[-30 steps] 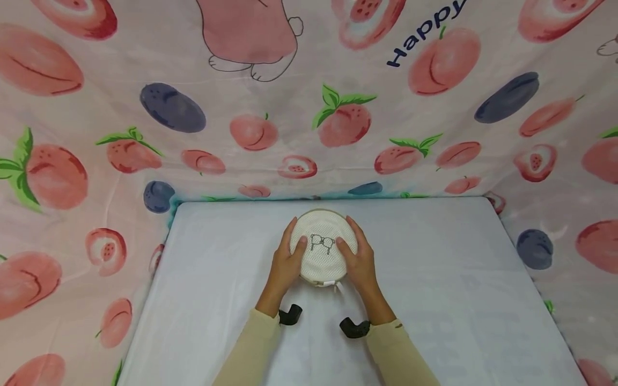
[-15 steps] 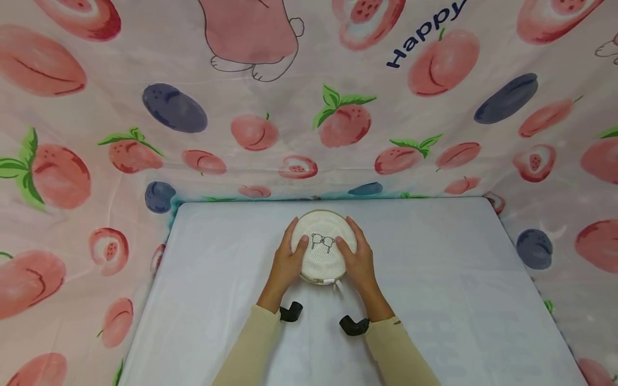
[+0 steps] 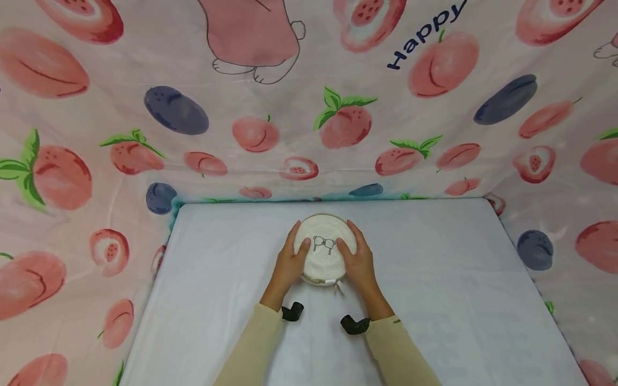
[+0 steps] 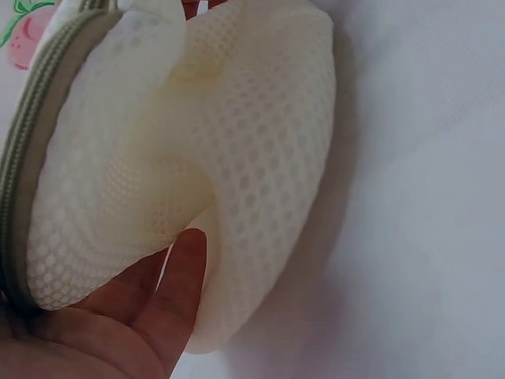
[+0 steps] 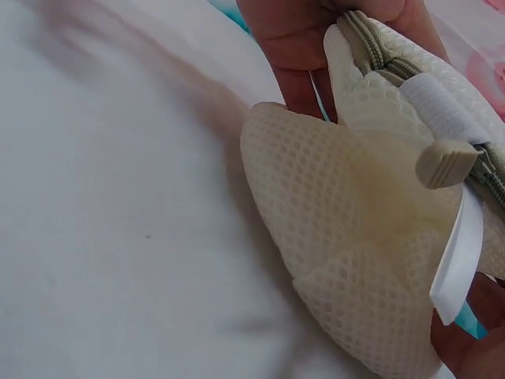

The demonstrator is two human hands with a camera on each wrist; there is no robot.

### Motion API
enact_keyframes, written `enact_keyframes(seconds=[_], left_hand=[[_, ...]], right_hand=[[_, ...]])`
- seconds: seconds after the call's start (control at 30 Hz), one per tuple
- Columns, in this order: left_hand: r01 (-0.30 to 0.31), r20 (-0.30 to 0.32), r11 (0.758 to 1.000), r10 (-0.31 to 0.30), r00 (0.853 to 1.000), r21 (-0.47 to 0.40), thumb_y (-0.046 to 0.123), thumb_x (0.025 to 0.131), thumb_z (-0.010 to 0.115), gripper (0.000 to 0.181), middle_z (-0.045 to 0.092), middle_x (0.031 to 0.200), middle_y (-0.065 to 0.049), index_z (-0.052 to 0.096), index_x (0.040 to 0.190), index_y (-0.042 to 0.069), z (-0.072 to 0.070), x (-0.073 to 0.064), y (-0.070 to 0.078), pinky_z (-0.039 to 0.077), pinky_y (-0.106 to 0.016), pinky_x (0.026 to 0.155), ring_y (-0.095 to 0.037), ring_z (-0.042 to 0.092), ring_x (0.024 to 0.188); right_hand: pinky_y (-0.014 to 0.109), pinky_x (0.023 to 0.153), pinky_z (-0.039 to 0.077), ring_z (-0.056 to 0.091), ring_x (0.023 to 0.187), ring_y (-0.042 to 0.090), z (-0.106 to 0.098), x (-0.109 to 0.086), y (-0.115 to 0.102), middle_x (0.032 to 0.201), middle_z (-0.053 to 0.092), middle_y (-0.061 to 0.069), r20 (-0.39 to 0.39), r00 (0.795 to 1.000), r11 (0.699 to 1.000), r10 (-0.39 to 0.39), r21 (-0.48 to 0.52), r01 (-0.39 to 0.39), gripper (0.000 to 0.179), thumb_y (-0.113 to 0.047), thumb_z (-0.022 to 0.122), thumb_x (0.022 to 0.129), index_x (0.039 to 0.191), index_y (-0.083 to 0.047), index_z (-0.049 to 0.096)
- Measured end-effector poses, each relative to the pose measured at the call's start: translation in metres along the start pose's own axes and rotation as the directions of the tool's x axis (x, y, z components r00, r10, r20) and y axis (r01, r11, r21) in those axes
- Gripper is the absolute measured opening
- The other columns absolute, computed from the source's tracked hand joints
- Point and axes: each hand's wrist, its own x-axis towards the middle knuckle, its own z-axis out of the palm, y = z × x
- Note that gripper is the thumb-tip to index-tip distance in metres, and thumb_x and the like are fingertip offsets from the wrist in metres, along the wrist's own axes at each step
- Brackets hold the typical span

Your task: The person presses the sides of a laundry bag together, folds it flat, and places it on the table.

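Between my two hands is a round cream mesh laundry bag (image 3: 322,262) with a line drawing of glasses on its top face. My left hand (image 3: 289,264) grips its left side, thumb on top and fingers round the edge. On the opposite side my right hand (image 3: 358,262) holds it the same way. An olive zipper (image 4: 39,118) runs round the rim in the left wrist view. In the right wrist view a beige zipper pull (image 5: 446,163) and a white tab (image 5: 460,257) hang at the near edge. The soft mesh underside bulges and folds close over the table.
A white cloth covers the table (image 3: 217,268). Behind it and at both sides hangs a pink curtain (image 3: 270,96) printed with fruit. Black curved pieces (image 3: 354,325) stick out at both wrists by the beige sleeves (image 3: 253,343).
Both hands keep their hold on the mesh laundry bag. The bag has shifted very slightly toward the person and to the right, and the head view has moved a little.
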Motion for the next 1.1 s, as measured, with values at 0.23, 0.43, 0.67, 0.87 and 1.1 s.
enact_keyframes(seconds=[0.23, 0.43, 0.67, 0.87, 1.1], left_hand=[[0.021, 0.009, 1.0, -0.021, 1.0, 0.011, 0.057, 0.103, 0.05, 0.067, 0.034, 0.167, -0.003, 0.026, 0.162, 0.037, 0.002, 0.002, -0.008, 0.027, -0.058, 0.122, -0.033, 0.031, 0.153], [0.042, 0.013, 0.999, -0.042, 0.999, 0.004, 0.058, 0.102, 0.05, 0.067, 0.034, 0.166, -0.004, 0.026, 0.162, 0.038, 0.003, 0.004, -0.012, 0.027, -0.06, 0.121, -0.035, 0.032, 0.152], [0.07, 0.034, 0.997, -0.071, 0.997, 0.041, 0.054, 0.104, 0.051, 0.066, 0.035, 0.166, -0.007, 0.027, 0.162, 0.035, 0.004, 0.005, -0.018, 0.028, -0.06, 0.121, -0.037, 0.032, 0.152], [0.049, 0.041, 0.998, -0.05, 0.998, 0.04, 0.053, 0.104, 0.052, 0.067, 0.035, 0.166, -0.008, 0.027, 0.163, 0.032, 0.003, 0.005, -0.019, 0.028, -0.06, 0.12, -0.038, 0.033, 0.152], [0.045, 0.03, 0.997, -0.047, 0.998, 0.058, 0.051, 0.103, 0.055, 0.066, 0.037, 0.164, -0.01, 0.03, 0.161, 0.032, 0.005, 0.004, -0.02, 0.03, -0.062, 0.119, -0.039, 0.035, 0.15]], right_hand=[[0.049, 0.124, 0.028, 0.036, 0.152, 0.025, 0.002, -0.001, 0.006, 0.161, 0.044, 0.0, -0.002, 1.0, 1.0, 0.013, -0.017, -0.013, 0.058, -0.036, 0.064, 0.102, 0.156, -0.03, 0.043], [0.049, 0.123, 0.03, 0.038, 0.151, 0.025, 0.005, -0.001, 0.009, 0.161, 0.044, 0.0, -0.002, 1.0, 0.999, 0.027, -0.036, -0.027, 0.058, -0.037, 0.064, 0.102, 0.155, -0.032, 0.043], [0.052, 0.121, 0.032, 0.04, 0.149, 0.029, 0.005, -0.003, 0.015, 0.16, 0.045, 0.002, 0.017, 0.998, 0.996, 0.064, -0.07, -0.063, 0.059, -0.04, 0.063, 0.101, 0.156, -0.035, 0.041], [0.051, 0.122, 0.031, 0.04, 0.15, 0.027, 0.005, 0.0, 0.024, 0.16, 0.045, 0.001, 0.026, 0.998, 0.996, 0.057, -0.071, -0.055, 0.06, -0.044, 0.064, 0.1, 0.155, -0.038, 0.041], [0.052, 0.121, 0.032, 0.04, 0.149, 0.028, 0.002, 0.001, 0.028, 0.16, 0.046, 0.0, 0.035, 0.998, 0.996, 0.055, -0.075, -0.053, 0.062, -0.047, 0.066, 0.098, 0.154, -0.039, 0.041]])
